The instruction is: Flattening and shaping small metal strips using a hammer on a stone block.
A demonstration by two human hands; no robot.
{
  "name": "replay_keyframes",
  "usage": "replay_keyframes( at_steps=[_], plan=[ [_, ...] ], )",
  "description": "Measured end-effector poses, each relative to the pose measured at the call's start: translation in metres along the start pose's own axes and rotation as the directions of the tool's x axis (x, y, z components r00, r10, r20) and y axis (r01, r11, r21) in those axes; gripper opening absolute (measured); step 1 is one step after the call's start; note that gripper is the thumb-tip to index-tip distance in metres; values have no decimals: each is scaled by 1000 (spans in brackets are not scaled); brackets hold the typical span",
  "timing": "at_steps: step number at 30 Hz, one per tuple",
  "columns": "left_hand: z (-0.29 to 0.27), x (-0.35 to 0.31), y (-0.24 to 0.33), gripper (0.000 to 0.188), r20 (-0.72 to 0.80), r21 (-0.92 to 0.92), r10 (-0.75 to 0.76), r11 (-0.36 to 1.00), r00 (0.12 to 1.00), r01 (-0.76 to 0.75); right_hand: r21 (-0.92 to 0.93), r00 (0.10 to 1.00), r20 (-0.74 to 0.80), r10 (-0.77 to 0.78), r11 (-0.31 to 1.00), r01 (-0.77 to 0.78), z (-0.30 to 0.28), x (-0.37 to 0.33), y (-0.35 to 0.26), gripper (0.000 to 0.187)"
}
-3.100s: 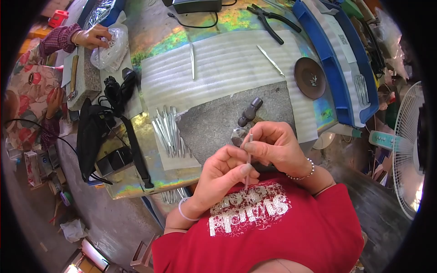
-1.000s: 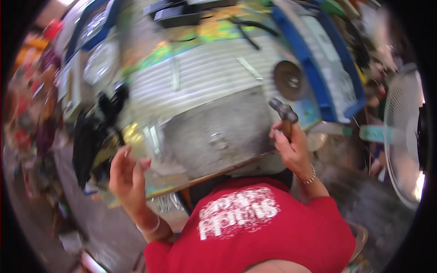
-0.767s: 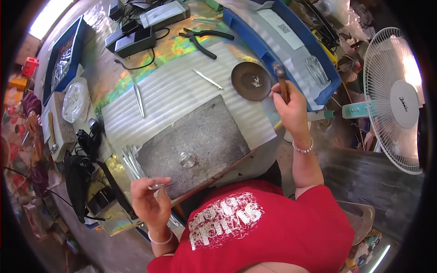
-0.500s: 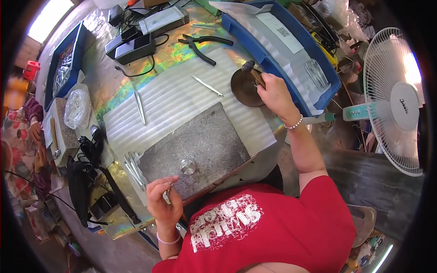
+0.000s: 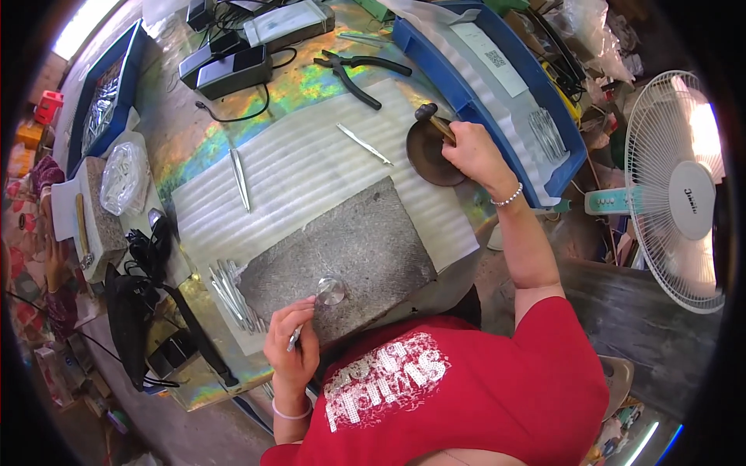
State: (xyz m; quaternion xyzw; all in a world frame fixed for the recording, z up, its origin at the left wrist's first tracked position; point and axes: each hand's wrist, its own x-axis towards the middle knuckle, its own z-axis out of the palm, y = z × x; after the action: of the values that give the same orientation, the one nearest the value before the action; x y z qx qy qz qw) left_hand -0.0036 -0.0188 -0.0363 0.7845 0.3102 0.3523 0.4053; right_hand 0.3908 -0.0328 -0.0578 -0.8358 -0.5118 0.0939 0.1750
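Note:
My right hand [image 5: 475, 153] grips the wooden handle of a small hammer [image 5: 427, 113], its dark head over a round brown dish [image 5: 423, 155]. A grey stone block [image 5: 365, 233] lies in front of me, with a shiny round metal piece [image 5: 331, 290] on its near part. My left hand [image 5: 292, 342] is closed at the block's near left edge, its fingertips beside the round piece. Between its fingers shows the end of a slim silvery metal piece [image 5: 294, 339], mostly hidden. Several slim metal tweezers [image 5: 233, 299] lie bunched left of the block.
White foam sheet [image 5: 295, 155] lies under the block, with single tweezers [image 5: 240, 180] and another slim metal piece [image 5: 364, 144] on it. Beyond are black-handled pliers [image 5: 357, 74]. A blue tray [image 5: 563, 167] stands right, a fan [image 5: 676, 194] farther right. Another person's hand [image 5: 56, 260] is at far left.
The whole view has shifted slightly. My left hand's fingertips have come closer to the round metal piece, its fingers more curled. My right hand keeps the hammer over the brown dish.

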Motion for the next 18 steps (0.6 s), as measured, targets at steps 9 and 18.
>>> replay_keyframes(
  at_steps=[9,18],
  plan=[
    [-2,-6,-9,20,-21,-57,-22,998,1000,21,-75,987,136,-86,992,96,-7,12,-8,20],
    [-1,-15,3,20,-171,-556,-313,813,934,171,688,991,-12,135,720,-90,-50,-22,-27,5]
  ],
)
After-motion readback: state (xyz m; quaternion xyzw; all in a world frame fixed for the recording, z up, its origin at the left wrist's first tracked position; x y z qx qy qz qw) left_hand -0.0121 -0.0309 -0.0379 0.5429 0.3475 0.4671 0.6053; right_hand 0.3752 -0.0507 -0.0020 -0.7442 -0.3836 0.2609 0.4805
